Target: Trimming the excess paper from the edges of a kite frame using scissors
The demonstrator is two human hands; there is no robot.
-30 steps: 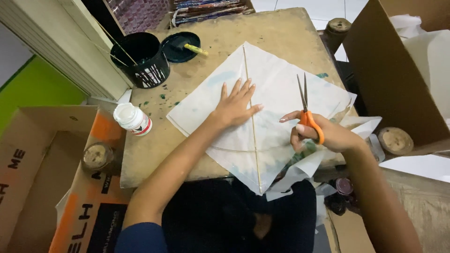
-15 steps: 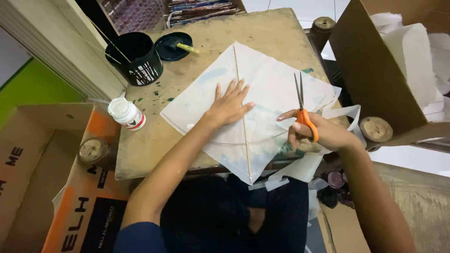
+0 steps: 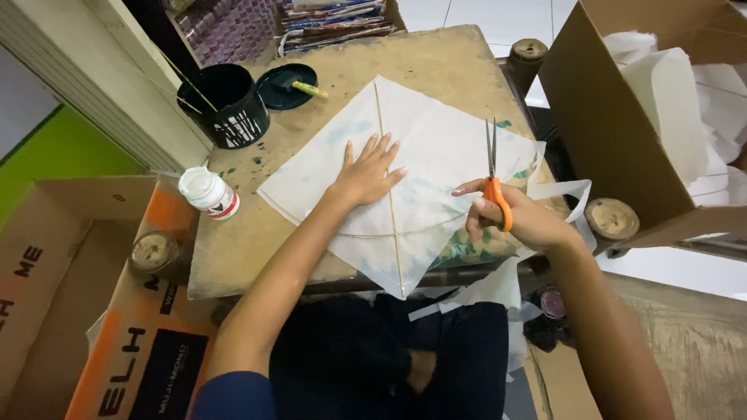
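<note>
While the kite (image 3: 436,167), a white paper diamond with a thin spine and a bowed cross-stick, lies flat on the worn table (image 3: 257,257), everything else is placed around it. Right of the kite stands an open cardboard box (image 3: 591,124) of white paper; left of it and below the table edge lie flattened cartons (image 3: 85,311). Beyond the kite's left corner sit a black pot (image 3: 226,105) with sticks in it and its lid (image 3: 284,84); a white bottle (image 3: 208,193) stands just off the same corner, apparently kept within reach. The left hand (image 3: 367,175) is spread open, palm down and fingers fanned, pressing the paper just left of the spine, which probably keeps the sheet from sliding. The right hand (image 3: 510,218), over the kite's right corner, is clenched through the orange handles of the scissors (image 3: 492,175); their blades point away from the person, closed or nearly so, above the paper's right edge.
</note>
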